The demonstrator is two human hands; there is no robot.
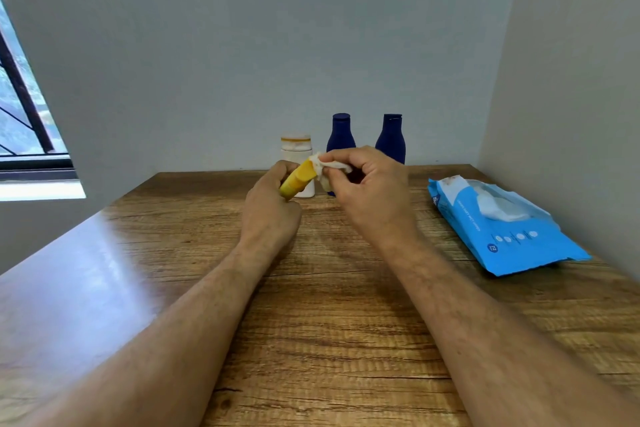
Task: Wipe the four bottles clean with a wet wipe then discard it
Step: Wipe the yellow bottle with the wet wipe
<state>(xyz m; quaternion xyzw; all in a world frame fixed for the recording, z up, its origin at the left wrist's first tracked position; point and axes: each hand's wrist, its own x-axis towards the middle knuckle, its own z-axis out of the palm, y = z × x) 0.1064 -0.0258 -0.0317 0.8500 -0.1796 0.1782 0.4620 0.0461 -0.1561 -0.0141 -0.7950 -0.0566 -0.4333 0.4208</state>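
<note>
My left hand point(268, 204) grips a small yellow bottle point(297, 179), tilted with its top pointing up and right, above the wooden table point(329, 322). My right hand point(367, 184) pinches a white wet wipe point(327, 166) against the top end of that bottle. Behind my hands, by the back wall, a white bottle point(296, 149) with an orange band stands upright. Two dark blue bottles point(341, 133) point(391, 137) stand upright to its right, their lower parts hidden by my right hand.
A blue pack of wet wipes point(502, 229) lies on the table's right side near the side wall, a white wipe sticking out of its opening. A window point(24, 114) is in the left wall. Walls close the table at back and right.
</note>
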